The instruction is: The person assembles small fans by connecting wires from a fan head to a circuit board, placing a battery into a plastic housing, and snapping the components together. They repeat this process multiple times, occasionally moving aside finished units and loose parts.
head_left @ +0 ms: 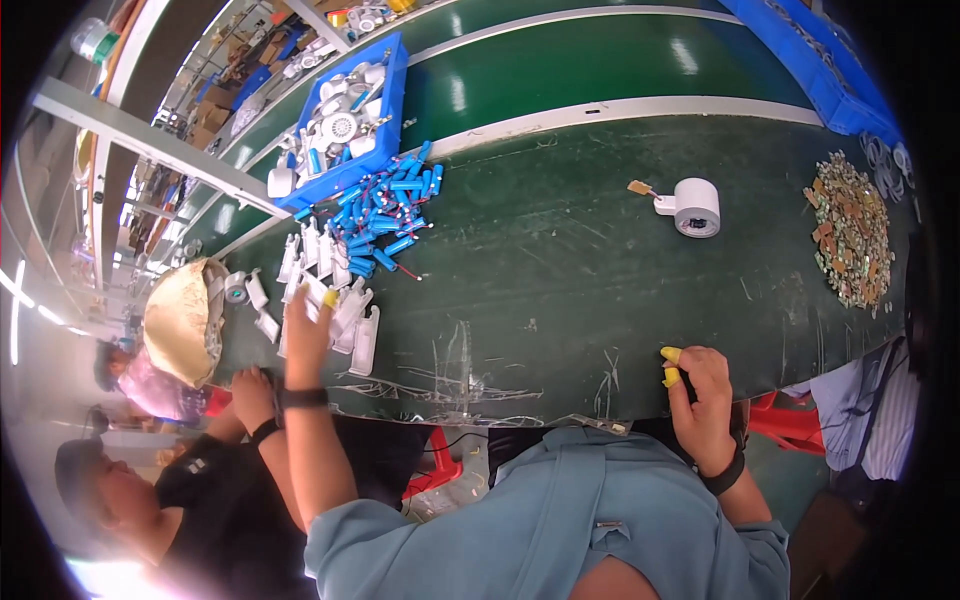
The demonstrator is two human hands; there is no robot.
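Note:
My left hand [306,335] reaches over a group of white plastic handle-like casings [366,340] on the green table. Its thumb, in a yellow finger cot, stands apart from the fingers, with a white casing under them; no firm hold shows. Over the table's near edge, my right hand [703,395] has thumb and forefinger tips in yellow cots, slightly apart, with nothing visible between them. Beyond it lies a white round housing [697,208], and a small brown circuit board [640,187] hangs off its side on wires. Blue cylindrical batteries with wires [385,222] lie heaped behind the casings.
A blue crate [398,90] of white parts stands at the far left, and another blue crate [840,95] at the far right. Small circuit boards [850,235] are piled on the right. A co-worker's hand [252,397] rests beside my left forearm, near a yellowish sack [180,320].

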